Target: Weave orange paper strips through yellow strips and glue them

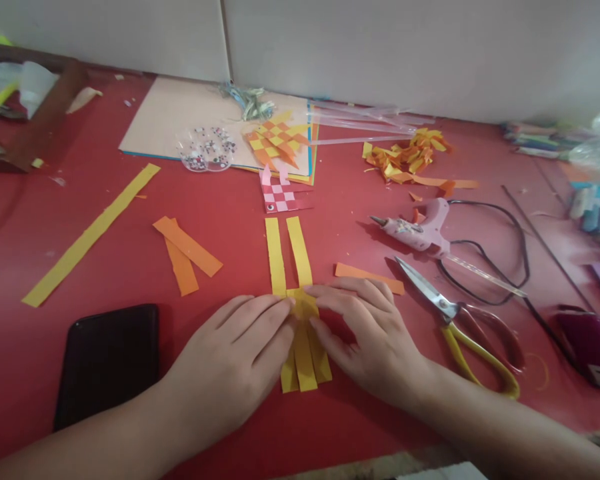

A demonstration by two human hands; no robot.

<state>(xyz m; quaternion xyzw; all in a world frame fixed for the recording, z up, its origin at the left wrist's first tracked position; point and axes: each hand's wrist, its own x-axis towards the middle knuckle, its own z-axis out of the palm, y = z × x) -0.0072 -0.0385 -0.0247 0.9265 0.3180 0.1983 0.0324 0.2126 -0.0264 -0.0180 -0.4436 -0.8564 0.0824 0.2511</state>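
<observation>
I see yellow paper strips (305, 360) crossing on the red surface (240, 260) between the hands, but the left hand (240, 360), fingers together, and right hand (375, 327), fingers slightly apart, partly hide them, so I cannot tell whether either pinches, and the left forearm (110, 445) covers the black phone's near end (110, 360).

left hand (240, 360): bare | right hand (370, 327): bare | fingers (267, 317): slim | forearms (130, 430): uncovered, smooth, widening toward elbows

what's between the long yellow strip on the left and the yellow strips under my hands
In the head view, two overlapping orange strips lie between the long strip and the handled yellow strips.
</observation>
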